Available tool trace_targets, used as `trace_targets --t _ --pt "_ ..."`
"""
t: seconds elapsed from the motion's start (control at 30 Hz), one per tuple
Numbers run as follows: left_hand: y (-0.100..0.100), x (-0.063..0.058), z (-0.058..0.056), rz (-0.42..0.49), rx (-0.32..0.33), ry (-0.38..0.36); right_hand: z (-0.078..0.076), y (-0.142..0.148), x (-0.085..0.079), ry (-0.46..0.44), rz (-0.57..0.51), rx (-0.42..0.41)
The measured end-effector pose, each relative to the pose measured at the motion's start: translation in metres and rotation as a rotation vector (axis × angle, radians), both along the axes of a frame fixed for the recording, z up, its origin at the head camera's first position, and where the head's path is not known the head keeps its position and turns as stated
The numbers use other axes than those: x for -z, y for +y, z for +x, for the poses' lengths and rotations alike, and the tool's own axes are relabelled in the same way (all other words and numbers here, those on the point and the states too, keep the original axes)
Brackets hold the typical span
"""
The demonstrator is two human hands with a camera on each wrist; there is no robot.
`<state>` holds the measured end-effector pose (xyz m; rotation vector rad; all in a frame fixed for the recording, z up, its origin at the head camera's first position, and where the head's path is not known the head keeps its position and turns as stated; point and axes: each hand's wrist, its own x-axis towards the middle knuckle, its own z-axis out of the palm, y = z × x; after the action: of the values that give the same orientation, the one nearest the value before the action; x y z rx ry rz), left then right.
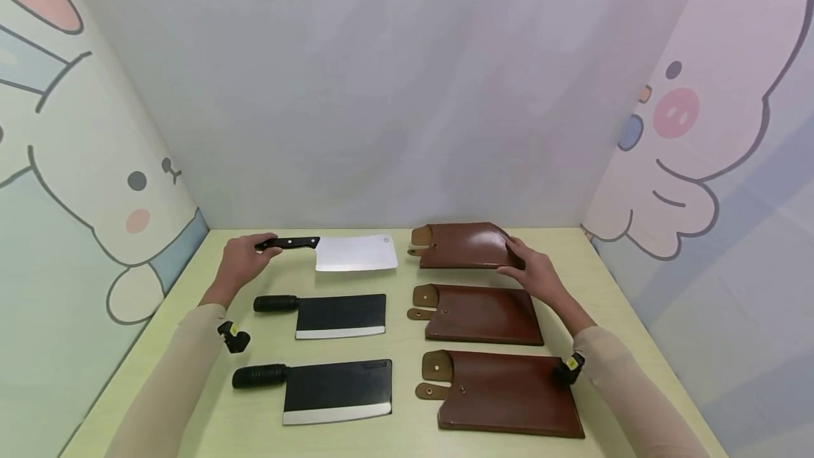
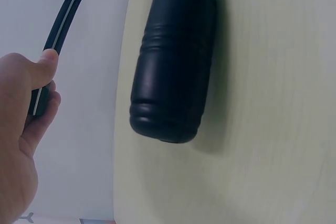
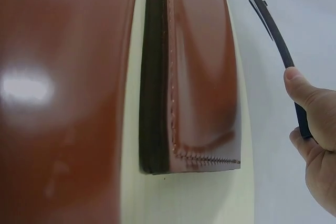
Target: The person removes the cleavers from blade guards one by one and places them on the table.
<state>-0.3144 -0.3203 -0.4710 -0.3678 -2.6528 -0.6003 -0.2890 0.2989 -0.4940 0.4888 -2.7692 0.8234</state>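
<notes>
At the back left, my left hand (image 1: pixel 244 260) grips the black riveted handle (image 1: pixel 292 242) of a cleaver with a silver blade (image 1: pixel 355 253). In the left wrist view that handle (image 2: pixel 63 22) is pinched between thumb and fingers, off the table. My right hand (image 1: pixel 534 271) holds the right end of the rearmost brown leather knife sheath (image 1: pixel 467 246), thumb on one face and fingers on the other. The right wrist view shows this sheath (image 3: pixel 281 45) edge-on and raised. The sheath's flap and strap end points toward the blade tip, with a small gap between them.
Two black-bladed cleavers lie on the left, a middle one (image 1: pixel 341 315) and a front one (image 1: pixel 338 391), handles leftward. Two more brown sheaths, middle (image 1: pixel 486 313) and front (image 1: pixel 509 394), lie on the right of the pale table (image 1: pixel 356 444). Walls (image 1: pixel 394 90) enclose the back and sides.
</notes>
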Motion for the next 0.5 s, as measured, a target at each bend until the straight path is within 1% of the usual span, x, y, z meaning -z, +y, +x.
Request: trace_targets --t 0.23,0.5 --pt "-0.0048 0.0060 0.0007 0.001 -0.013 -0.047 -0.0031 0.0019 0.0047 -0.007 0.012 -0.007" --pt "-0.0074 0.0090 0.0010 -0.004 -0.006 -0.060 -0.0054 0.0022 0.0100 -0.014 0.033 -0.007"
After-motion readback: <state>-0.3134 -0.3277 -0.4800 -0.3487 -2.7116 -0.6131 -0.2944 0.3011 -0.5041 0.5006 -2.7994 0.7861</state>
